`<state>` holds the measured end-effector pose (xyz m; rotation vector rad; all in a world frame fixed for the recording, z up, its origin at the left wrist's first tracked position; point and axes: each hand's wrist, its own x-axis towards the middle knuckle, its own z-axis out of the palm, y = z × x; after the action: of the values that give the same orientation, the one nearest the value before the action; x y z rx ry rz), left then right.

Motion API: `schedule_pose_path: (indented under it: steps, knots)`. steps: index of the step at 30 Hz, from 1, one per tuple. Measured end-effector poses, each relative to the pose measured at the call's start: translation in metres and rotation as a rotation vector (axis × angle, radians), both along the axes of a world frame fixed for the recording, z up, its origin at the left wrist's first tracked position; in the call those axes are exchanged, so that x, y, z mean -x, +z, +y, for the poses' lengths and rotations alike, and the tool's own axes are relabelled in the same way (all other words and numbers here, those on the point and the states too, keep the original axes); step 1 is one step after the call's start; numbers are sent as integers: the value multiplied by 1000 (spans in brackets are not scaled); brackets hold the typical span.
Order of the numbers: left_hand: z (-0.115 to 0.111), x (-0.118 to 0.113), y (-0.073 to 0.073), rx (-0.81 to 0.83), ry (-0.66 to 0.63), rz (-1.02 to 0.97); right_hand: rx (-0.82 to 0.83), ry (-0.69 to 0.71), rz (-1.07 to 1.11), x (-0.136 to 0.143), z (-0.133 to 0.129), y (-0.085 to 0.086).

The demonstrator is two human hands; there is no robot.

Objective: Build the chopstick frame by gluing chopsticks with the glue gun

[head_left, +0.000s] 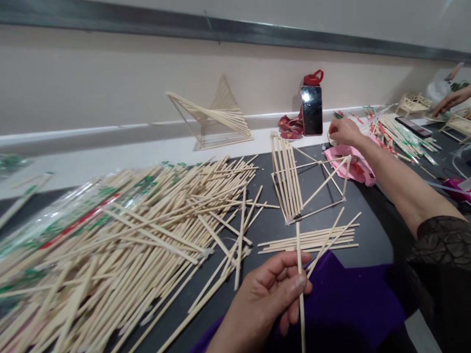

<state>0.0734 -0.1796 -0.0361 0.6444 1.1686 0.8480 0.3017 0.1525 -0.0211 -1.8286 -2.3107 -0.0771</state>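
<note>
My left hand (270, 294) pinches a thin wooden chopstick (299, 242) upright between thumb and fingers. Beyond its tip stands a frame of joined chopsticks (289, 181), one side filled by a fan of sticks. My right hand (345, 132) is at the back, above a pink cloth or bag (353, 164). Its fingers are bent together; what they hold, if anything, is hard to make out. A short row of loose chopsticks (312, 240) lies between the frame and my left hand.
A big heap of chopsticks (172, 215) covers the left, with plastic wrappers (84, 211) behind. A finished-looking stick model (217, 122) stands on the ledge. A phone (312, 110) leans against a red-capped bottle (312, 77). Another person's hand (451, 101) shows far right.
</note>
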Motion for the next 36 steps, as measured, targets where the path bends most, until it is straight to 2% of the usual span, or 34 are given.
schedule_pose_path:
  steps: [5,9,15,20,23,26,28,30,31,33,36]
  knots:
    - [1,2,-1,0,30,-15,72,65,-96,23,5,-17]
    - [1,2,-2,6,28,-31,65,9,-120,21,11,-21]
    - [-1,2,-2,-20,27,-34,18,-37,-15,4,5,-5]
    - [3,6,-3,-68,0,-50,-40,-62,96,-8,-17,11]
    - [8,7,-1,-93,38,-73,-92,-99,147,-16,-34,22]
    - [10,9,0,-130,78,-119,-177,-104,242,-22,-63,40]
    - [12,9,0,-144,96,-166,-204,-54,376,-22,-93,53]
    - [13,9,0,-146,109,-196,-267,57,790,-18,-133,64]
    - [13,9,-1,-147,111,-206,-275,100,904,-14,-155,66]
    - [15,8,-3,-148,112,-211,-138,202,930,-2,-199,64]
    - [15,6,-6,-170,104,-200,206,402,777,19,-248,47]
